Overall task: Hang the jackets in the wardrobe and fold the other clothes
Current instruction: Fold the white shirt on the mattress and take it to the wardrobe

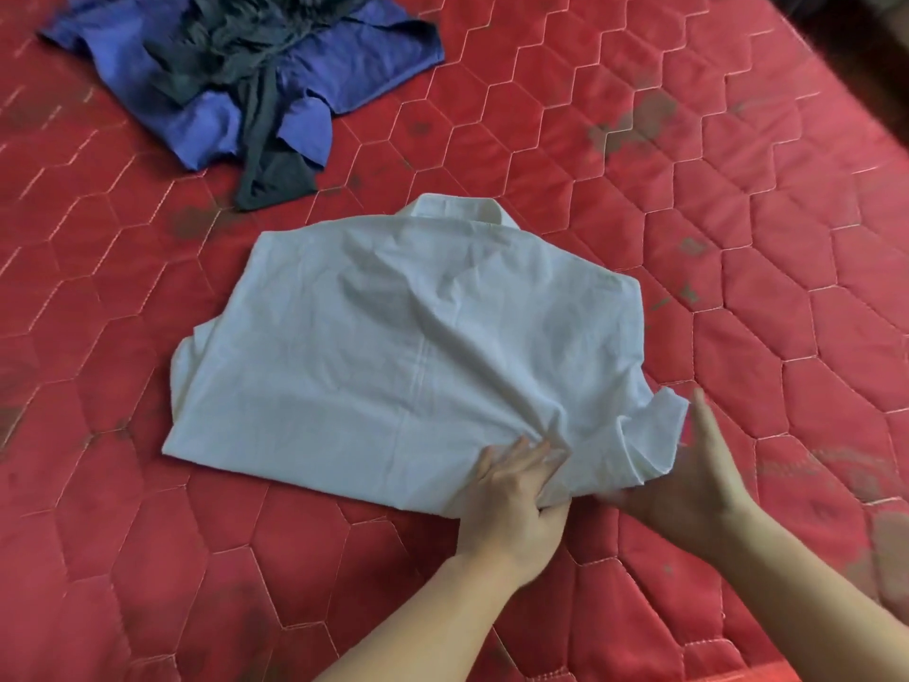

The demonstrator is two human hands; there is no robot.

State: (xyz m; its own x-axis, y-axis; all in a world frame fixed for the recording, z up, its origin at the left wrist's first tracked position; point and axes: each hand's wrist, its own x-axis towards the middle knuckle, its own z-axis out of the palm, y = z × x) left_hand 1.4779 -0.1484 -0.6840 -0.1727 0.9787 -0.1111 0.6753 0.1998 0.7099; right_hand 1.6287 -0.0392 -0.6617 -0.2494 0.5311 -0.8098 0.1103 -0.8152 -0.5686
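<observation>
Mattress point(639, 199): red, quilted in hexagons, with dark smudges.
White shirt point(408, 347): partly folded, back up, collar at the far side, centre of the mattress.
Blue garment point(206, 115): crumpled at the far left, well apart from the shirt.
Dark garment point(265, 140): heaped on the blue one (one strip trails off it).
Left hand point(516, 489): grip pinches the shirt's near hem, cloth bunched.
Right hand point(688, 479): fingers straight, touching the shirt's near right corner.
</observation>
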